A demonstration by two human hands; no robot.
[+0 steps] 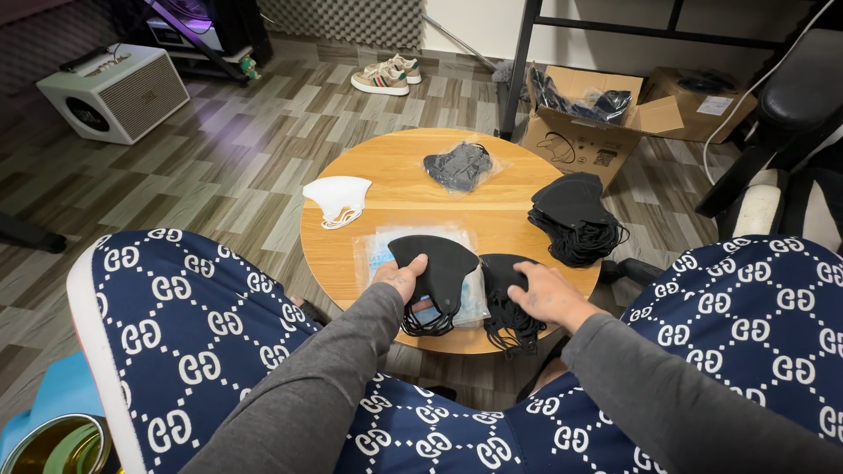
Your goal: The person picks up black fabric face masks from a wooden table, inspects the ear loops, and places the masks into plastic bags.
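The left hand (399,276) is pinching one black mask (436,268) – the right hand (544,294) is pressing flat on another (502,276). A big stack (575,219) is waiting, one bagged pack (459,167) looks done.

Blue packets (379,254) mostly hidden under black masks (439,268), tin (53,446) cut by edge

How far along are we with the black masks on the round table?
One bagged dark mask lies sealed at the table's far edge. In hand: the left hand holds a black mask over the clear bags, and the right hand rests on a small pile of black masks. Left: that pile, the big black stack and a loose white mask.
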